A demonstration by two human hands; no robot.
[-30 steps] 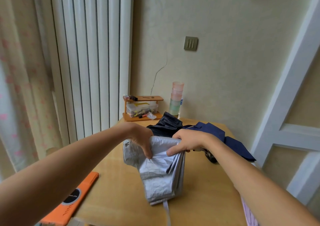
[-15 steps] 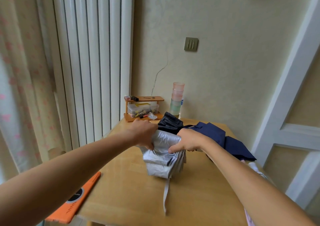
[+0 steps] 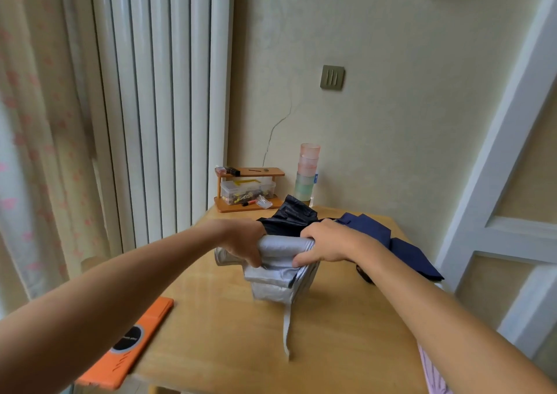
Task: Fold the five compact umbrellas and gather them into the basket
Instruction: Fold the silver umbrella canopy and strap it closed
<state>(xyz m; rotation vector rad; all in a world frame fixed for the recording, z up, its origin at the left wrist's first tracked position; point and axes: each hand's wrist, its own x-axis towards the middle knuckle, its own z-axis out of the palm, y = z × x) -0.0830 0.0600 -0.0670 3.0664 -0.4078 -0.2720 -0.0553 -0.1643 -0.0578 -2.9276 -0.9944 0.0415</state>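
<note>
Silver-grey and only half tamed: the silver umbrella (image 3: 280, 270), stood on end near the middle of the surface (image 3: 331, 348), rolled tight at the top, slack in loose pleats lower down. Gripped from both sides. By the left hand (image 3: 244, 243), fingers (image 3: 253, 258) curled over the top-left of the roll. By the right hand (image 3: 328, 243), wrapped round the top-right. Both clamped firmly on the cloth, nothing else held.

Likely to go wrong in a few ways:

- **Springing loose.** Could happen on easing either grip, with the closing strap (image 3: 286, 330) hanging undone down the front and trailing onto the wood. Needs one hand freed to catch it, and hard to free one without slackening the roll.
- **Uneven pleats.** Could trap them badly, judging by the bulge low on the bundle, leaving too fat a roll to strap shut.
- **Tipping over.** Balanced on a narrow end with all the pressure up top.

Just behind the knuckles, perhaps touching: the black umbrella (image 3: 289, 217) and the navy umbrella (image 3: 391, 243), both loose, unrolled heaps. Easy to snag or drag along on lifting the silver one away. Cannot tell whether a rib sits caught inside the roll.

No basket in sight, so probably a reach beyond the frame to come, with an unfastened bundle apt to unroll on the way.
</note>
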